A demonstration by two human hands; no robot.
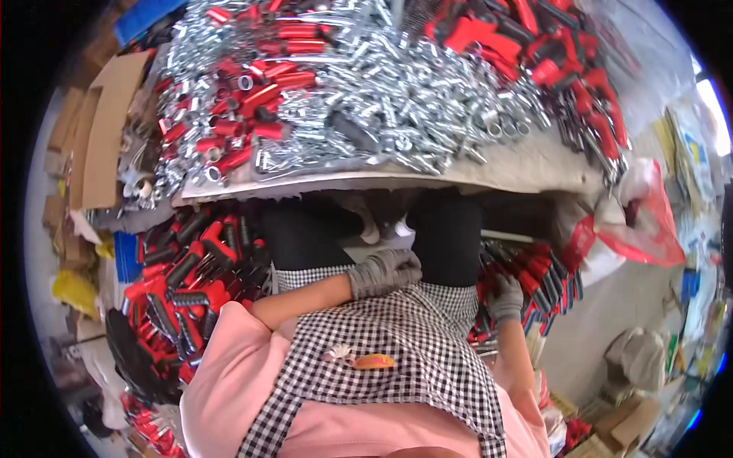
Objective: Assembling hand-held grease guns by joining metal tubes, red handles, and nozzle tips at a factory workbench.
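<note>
My left hand (385, 273), in a grey glove, lies across my lap on the checked apron (366, 336). Its fingers are curled together, and whatever they may hold is hidden. At my right side, my gloved right hand (505, 298) reaches into a stack of tools with red-and-black handles (538, 275). The fingers curl at a red-and-black handle at the stack's near side; they are partly hidden there. Another pile of red-and-black handled tools (187, 282) stands to my left, below the table edge.
The worktable (534, 164) ahead bears a wide heap of small silvery metal parts (397, 91), with red tubes (259, 95) among them. More red-and-black handles (588, 107) lie at its right. Cardboard boxes (114, 137) stand at left; a red-and-white plastic bag (649, 217) hangs at right.
</note>
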